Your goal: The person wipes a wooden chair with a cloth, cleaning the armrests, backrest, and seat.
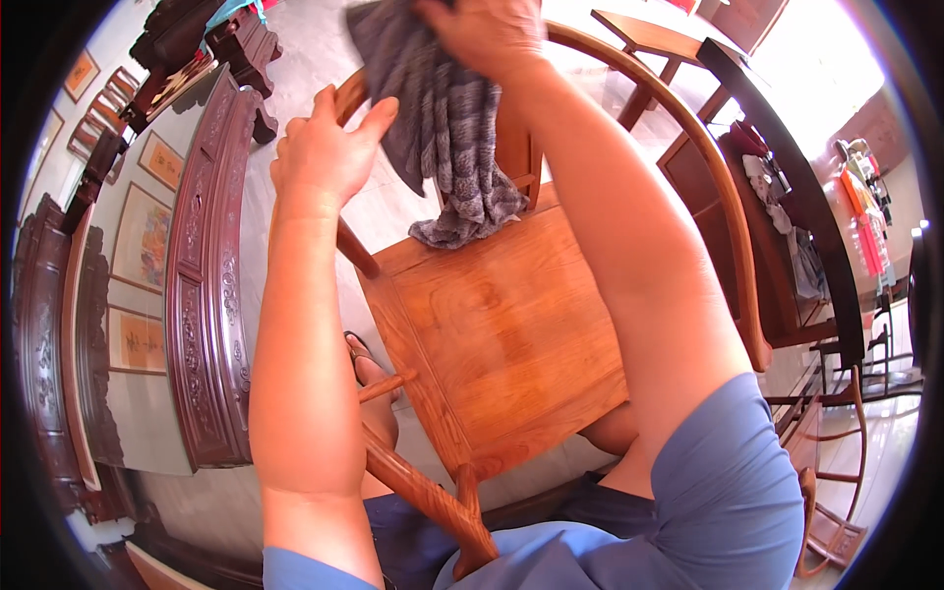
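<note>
A wooden armchair (501, 324) with a curved rail (654, 74) running round its back and sides stands in front of me. Over the far part of that rail hangs a grey striped cloth (452, 128), its lower end bunched on the back edge of the seat. My right hand (492, 34), slightly blurred, grips the cloth at the top of the picture; its fingertips are partly cut off. My left hand (324, 147) is closed round the rail just left of the cloth, thumb held apart. Parts of the rail are hidden behind my left forearm.
To the left is a carved dark wood cabinet (211, 295) with a glossy top reflecting framed pictures. A dark-edged table (787, 177) stands at right, cloths lying by it. More chairs (836, 452) are at the lower right. My foot (369, 369) shows beside the seat.
</note>
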`<action>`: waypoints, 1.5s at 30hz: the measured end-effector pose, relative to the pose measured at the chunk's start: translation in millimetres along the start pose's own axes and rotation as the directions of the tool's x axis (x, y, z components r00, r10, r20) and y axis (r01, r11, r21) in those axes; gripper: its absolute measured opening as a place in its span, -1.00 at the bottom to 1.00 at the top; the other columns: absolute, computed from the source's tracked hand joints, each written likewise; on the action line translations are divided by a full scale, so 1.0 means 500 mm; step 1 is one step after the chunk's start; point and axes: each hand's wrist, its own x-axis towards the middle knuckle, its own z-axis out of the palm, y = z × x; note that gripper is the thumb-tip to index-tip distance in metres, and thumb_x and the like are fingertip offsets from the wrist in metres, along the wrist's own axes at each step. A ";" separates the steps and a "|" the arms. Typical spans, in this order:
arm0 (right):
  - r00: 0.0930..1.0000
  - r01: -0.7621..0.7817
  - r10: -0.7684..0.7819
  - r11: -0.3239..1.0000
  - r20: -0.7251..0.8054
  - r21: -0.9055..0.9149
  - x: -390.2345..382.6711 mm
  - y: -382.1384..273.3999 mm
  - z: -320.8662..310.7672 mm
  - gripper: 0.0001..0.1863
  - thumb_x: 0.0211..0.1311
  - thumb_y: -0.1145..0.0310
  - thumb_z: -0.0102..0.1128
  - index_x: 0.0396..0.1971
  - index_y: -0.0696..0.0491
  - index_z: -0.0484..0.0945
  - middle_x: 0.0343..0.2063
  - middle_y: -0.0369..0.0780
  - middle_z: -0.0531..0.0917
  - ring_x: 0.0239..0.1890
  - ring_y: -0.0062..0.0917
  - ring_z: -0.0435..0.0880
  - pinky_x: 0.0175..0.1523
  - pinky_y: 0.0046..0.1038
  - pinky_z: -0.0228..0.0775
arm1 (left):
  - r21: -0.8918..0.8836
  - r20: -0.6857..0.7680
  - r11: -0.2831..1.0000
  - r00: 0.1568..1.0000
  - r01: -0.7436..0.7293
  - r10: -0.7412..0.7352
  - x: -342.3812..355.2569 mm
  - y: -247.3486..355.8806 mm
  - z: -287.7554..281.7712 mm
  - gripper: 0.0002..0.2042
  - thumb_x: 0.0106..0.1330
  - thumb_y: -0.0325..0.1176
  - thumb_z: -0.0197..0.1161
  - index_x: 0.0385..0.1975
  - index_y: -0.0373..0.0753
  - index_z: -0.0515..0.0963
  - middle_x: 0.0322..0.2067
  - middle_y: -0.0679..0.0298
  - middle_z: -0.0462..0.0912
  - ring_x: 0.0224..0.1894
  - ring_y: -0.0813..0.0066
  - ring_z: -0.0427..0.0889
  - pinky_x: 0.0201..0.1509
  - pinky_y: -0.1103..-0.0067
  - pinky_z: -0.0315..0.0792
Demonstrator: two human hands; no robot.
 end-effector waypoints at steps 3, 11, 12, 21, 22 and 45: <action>0.989 -0.142 0.145 0.975 0.004 -0.173 -0.035 0.099 -0.015 -0.49 0.20 0.25 0.33 0.08 0.22 0.50 0.05 0.08 0.48 0.17 0.03 0.46 0.29 -0.08 0.33 | 0.091 0.061 0.994 0.996 0.058 -0.064 -0.019 0.067 0.001 -0.02 0.19 0.56 0.11 0.51 0.00 0.28 0.25 -0.07 0.52 0.33 0.00 0.48 0.40 0.20 0.31; 0.874 -0.380 0.416 0.907 0.251 -0.182 -0.295 -0.002 0.032 -0.23 0.28 0.11 0.23 0.27 0.43 0.31 0.34 0.34 0.28 0.41 0.24 0.25 0.53 0.01 0.07 | 0.121 0.105 0.989 0.990 0.081 -0.094 -0.023 0.061 -0.014 -0.05 0.22 0.50 0.16 0.50 0.00 0.27 0.26 -0.08 0.50 0.32 -0.05 0.47 0.39 0.17 0.31; 0.822 -0.428 0.461 0.887 0.334 -0.172 -0.284 -0.011 0.026 -0.23 0.25 0.10 0.24 0.25 0.43 0.32 0.32 0.33 0.31 0.39 0.24 0.27 0.53 0.02 0.07 | 0.128 0.102 0.987 0.989 0.093 -0.107 -0.026 0.056 -0.012 -0.05 0.22 0.50 0.16 0.50 0.00 0.27 0.26 -0.08 0.50 0.32 -0.05 0.47 0.39 0.17 0.31; 0.963 -0.270 0.270 0.956 -0.016 -0.114 -0.026 -0.094 0.050 -0.43 0.14 0.24 0.26 0.11 0.27 0.48 0.09 0.18 0.49 0.25 0.10 0.41 0.35 0.01 0.23 | 0.111 0.063 0.990 0.994 0.084 -0.091 -0.020 0.054 -0.011 -0.10 0.23 0.49 0.15 0.48 0.02 0.31 0.23 -0.05 0.52 0.31 -0.03 0.47 0.39 0.18 0.27; 0.980 -0.197 0.198 0.973 -0.010 -0.118 -0.078 -0.073 0.071 -0.41 0.17 -0.01 0.37 -0.02 0.21 0.58 0.13 0.15 0.52 0.27 0.12 0.42 0.42 0.03 0.19 | 0.095 0.075 0.992 0.993 0.080 -0.087 -0.019 0.063 -0.001 -0.09 0.23 0.49 0.15 0.48 0.03 0.31 0.23 -0.06 0.53 0.31 -0.04 0.47 0.38 0.18 0.27; 0.941 -0.090 0.106 0.994 0.321 -0.065 -0.196 -0.054 -0.014 -0.48 0.13 0.22 0.32 0.04 0.20 0.49 0.13 0.07 0.62 0.38 -0.03 0.42 0.61 0.03 -0.12 | 0.013 -0.021 0.996 0.996 0.092 -0.092 -0.015 0.049 -0.004 0.04 0.21 0.71 -0.29 0.46 -0.01 0.39 0.14 -0.06 0.67 0.31 -0.11 0.54 0.39 0.07 0.31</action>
